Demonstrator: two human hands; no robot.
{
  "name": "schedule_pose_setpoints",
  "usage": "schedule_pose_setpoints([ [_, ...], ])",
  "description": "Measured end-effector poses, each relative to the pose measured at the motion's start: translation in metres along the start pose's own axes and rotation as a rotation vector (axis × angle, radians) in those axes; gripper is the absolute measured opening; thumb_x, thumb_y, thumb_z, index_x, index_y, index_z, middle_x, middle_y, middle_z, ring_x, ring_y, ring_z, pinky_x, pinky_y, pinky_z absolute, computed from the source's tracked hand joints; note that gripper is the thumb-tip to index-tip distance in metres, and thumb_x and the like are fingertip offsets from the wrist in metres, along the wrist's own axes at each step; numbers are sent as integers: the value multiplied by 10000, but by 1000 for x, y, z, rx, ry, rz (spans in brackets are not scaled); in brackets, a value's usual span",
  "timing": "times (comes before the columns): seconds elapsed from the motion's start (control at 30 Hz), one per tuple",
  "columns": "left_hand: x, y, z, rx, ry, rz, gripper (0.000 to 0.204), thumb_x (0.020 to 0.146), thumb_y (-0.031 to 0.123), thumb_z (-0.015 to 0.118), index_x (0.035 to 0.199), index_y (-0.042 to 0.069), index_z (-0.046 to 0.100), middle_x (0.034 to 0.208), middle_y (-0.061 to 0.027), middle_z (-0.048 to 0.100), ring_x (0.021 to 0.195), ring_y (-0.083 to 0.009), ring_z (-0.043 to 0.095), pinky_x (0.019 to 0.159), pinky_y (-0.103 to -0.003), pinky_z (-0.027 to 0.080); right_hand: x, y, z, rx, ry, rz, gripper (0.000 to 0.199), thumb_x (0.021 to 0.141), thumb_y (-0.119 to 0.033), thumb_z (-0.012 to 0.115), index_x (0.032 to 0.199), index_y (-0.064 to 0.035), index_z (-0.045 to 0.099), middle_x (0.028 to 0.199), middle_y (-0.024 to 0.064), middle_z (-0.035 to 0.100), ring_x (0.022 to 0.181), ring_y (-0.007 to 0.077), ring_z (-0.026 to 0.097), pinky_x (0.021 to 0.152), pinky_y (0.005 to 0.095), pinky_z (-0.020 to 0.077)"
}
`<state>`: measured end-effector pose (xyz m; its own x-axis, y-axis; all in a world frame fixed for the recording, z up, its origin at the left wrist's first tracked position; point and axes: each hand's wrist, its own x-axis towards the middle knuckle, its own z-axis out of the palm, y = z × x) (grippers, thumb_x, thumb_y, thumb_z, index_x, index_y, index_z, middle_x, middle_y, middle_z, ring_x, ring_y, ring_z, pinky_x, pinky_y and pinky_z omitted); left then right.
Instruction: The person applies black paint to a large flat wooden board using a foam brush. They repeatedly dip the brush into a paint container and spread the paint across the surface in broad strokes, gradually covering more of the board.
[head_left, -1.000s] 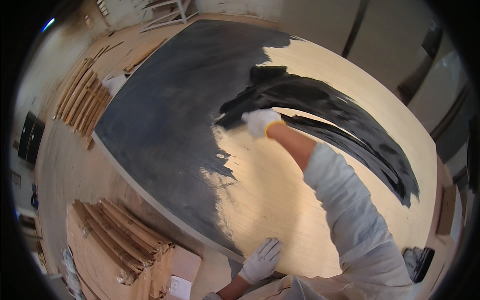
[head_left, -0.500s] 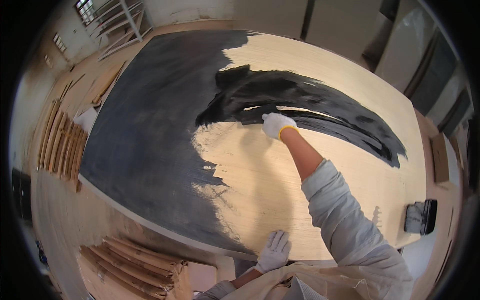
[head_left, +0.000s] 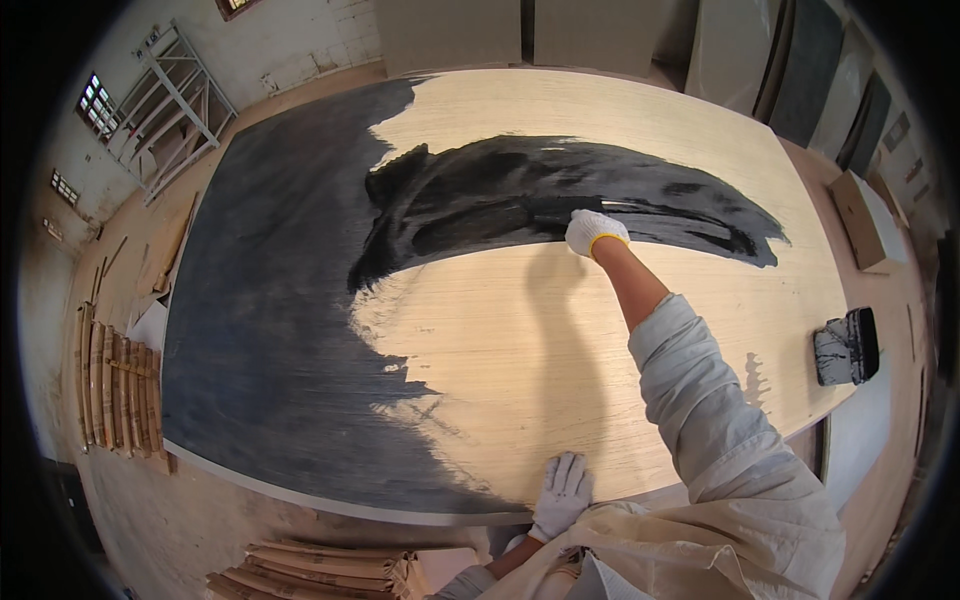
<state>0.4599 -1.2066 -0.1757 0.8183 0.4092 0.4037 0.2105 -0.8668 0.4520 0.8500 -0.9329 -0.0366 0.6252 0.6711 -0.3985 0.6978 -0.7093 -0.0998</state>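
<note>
- Head view: it's all about a big pale wood panel (head_left: 560, 340) lying flat, taking up most of the picture. The left part is already dull dark grey, and a wet black band (head_left: 560, 200) sweeps across the far middle.
- Right hand (head_left: 594, 231), white glove, is stretched out to the far side, fingers curled shut around some kind of applicator at the near edge of that wet band. It's mostly hidden by the glove, so I can't tell if it's a rag, a pad or a brush. Arm's nearly straight, I'd guess because the panel is so wide.
- Left hand (head_left: 562, 495), also gloved, lies flat and open on the panel's near edge, holding nothing. Looks like a prop for leaning that far over.
- A dark paint tray (head_left: 847, 347) sits at the panel's right edge, within reach but clear of the wet area.
- Stacks of wood slats (head_left: 115, 385) lie on the floor to the left, more at the near side.
</note>
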Motion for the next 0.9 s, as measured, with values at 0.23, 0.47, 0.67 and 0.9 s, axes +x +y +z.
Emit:
schedule_pose_setpoints([
  [0.23,3,1,-2,13,-6,-21,213,859,178,701,1036,58,696,1322,-189,678,1317,-406,624,1114,-590,509,-13,-72,38,-82,-53,-226,451,1057,-228,463,1443,-122,673,1451,180,709,1317,419,690,1098,553,546],
  [0.47,11,-2,-2,-17,14,23,206,860,187,693,1030,76,654,1319,-177,662,1293,-391,630,1098,-571,515,76,180,16,-47,94,103,381,1047,-199,528,1284,-41,782,1367,201,745,1334,375,679,1110,436,547],
  [0.67,11,2,3,-9,-81,-25,208,851,195,686,1019,78,647,1311,-180,650,1274,-388,632,1086,-547,518,38,79,21,-11,142,-19,491,1022,-211,483,1464,-107,671,1405,230,719,1320,407,688,1073,514,557],
  [0.9,9,6,-5,-6,-91,-45,281,817,238,681,1038,67,652,1333,-194,635,1310,-388,619,1088,-534,510,108,75,-21,-49,160,-87,384,956,-215,598,1257,-107,811,1307,169,785,1224,387,750,982,488,608],
])
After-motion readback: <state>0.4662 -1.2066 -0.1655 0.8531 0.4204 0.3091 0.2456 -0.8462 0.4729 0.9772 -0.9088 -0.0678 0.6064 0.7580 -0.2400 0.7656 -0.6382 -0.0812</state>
